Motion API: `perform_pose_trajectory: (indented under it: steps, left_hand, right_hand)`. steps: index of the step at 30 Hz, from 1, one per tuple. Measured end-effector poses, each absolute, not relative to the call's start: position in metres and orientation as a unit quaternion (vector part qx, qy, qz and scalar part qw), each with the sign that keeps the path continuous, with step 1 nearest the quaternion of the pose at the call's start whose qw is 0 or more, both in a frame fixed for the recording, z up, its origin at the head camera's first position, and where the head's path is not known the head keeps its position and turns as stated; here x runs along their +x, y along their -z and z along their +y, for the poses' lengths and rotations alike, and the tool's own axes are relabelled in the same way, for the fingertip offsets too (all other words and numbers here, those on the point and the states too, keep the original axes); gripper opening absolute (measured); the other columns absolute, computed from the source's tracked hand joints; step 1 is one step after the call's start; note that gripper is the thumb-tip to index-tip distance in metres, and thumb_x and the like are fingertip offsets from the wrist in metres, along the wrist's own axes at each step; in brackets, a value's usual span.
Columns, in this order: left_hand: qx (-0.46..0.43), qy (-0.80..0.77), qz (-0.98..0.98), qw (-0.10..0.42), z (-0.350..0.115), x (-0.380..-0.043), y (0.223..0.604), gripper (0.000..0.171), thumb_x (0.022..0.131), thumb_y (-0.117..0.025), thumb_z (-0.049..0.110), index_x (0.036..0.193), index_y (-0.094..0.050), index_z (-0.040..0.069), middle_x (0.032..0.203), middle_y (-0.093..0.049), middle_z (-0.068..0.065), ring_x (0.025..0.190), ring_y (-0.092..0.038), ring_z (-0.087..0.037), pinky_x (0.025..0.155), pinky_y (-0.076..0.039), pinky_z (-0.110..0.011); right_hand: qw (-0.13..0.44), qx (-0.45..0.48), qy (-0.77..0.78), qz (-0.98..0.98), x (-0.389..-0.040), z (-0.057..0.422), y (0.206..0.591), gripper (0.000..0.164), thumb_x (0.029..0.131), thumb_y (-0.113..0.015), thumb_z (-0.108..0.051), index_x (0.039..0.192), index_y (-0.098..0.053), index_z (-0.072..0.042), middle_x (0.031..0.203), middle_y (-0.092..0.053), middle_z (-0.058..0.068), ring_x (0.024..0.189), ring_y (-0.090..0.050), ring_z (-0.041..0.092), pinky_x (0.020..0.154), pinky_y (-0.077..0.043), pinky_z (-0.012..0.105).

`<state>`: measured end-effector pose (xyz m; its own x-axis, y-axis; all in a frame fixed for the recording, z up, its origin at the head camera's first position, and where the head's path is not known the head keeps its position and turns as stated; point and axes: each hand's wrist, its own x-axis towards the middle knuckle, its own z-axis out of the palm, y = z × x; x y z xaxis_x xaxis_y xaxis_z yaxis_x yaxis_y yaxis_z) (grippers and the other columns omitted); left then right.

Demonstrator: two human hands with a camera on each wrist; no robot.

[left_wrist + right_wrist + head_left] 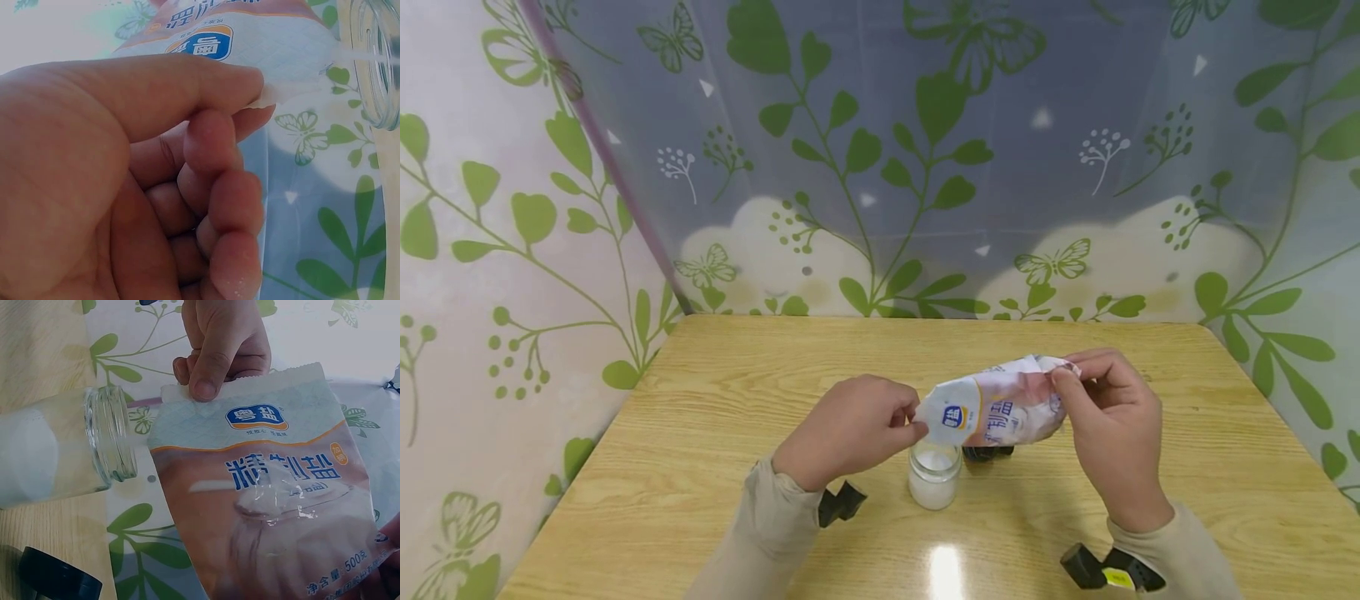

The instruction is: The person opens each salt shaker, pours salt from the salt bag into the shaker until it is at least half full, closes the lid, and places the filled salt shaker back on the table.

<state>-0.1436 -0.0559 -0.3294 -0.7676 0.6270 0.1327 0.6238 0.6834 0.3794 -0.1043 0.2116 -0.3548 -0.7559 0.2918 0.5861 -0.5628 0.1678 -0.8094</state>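
Observation:
A printed bag of salt (1000, 408) is held tilted above an open glass jar (934, 479). My left hand (853, 425) pinches the bag's top edge, its thumb (212, 81) against the fingers in the left wrist view. My right hand (1112, 433) grips the bag's crumpled bottom end. In the right wrist view the bag's front (269, 506) faces the camera, and one top corner points at the jar's mouth (115, 434). A faint white streak runs between corner and mouth. White salt (28, 456) lies inside the jar.
A black lid (59, 575) lies on the wooden table (737, 367) beside the jar, partly hidden by the bag in the head view. Behind the table hangs a leaf-printed curtain (865, 217). Black wrist devices (842, 504) sit at both sleeves.

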Motion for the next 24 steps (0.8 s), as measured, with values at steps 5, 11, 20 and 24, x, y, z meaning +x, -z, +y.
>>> perform_pose_trajectory:
  steps: [5,11,20,24]
  left_hand:
    - [0.341,-0.208,0.917,0.003,-0.0568,-0.1437,0.3301,0.029,0.097,-0.07,0.029,0.072,-0.058,0.022,0.057,-0.041,0.014,0.054,-0.037,-0.003,0.052,-0.032,-0.024]
    - [0.342,-0.21,0.916,0.004,-0.0574,-0.1436,0.3305,0.03,0.097,-0.07,0.03,0.071,-0.057,0.022,0.057,-0.04,0.014,0.054,-0.036,-0.003,0.051,-0.031,-0.025]
    - [0.344,-0.206,0.916,0.0,-0.0571,-0.143,0.3285,0.031,0.097,-0.07,0.03,0.071,-0.056,0.021,0.057,-0.039,0.015,0.054,-0.036,-0.003,0.052,-0.031,-0.025]
    - [0.345,-0.209,0.915,0.004,-0.0569,-0.1426,0.3282,0.029,0.098,-0.069,0.03,0.072,-0.057,0.021,0.057,-0.04,0.014,0.053,-0.036,-0.003,0.052,-0.032,-0.024]
  right_hand:
    - [0.337,0.099,-0.638,-0.685,-0.1035,0.2105,0.3547,0.014,0.093,-0.065,0.013,0.083,-0.055,0.011,0.095,-0.064,0.006,0.082,-0.064,0.01,0.068,-0.051,0.016]
    - [0.341,0.104,-0.641,-0.68,-0.1035,0.2104,0.3549,0.013,0.092,-0.066,0.013,0.083,-0.056,0.012,0.094,-0.065,0.006,0.081,-0.064,0.011,0.067,-0.051,0.016]
    - [0.348,0.11,-0.639,-0.677,-0.1036,0.2108,0.355,0.013,0.092,-0.066,0.014,0.085,-0.056,0.013,0.095,-0.066,0.006,0.08,-0.064,0.012,0.066,-0.05,0.016]
    - [0.352,0.115,-0.649,-0.664,-0.1033,0.2099,0.3553,0.013,0.092,-0.066,0.015,0.084,-0.054,0.015,0.095,-0.065,0.006,0.08,-0.064,0.013,0.066,-0.05,0.016]
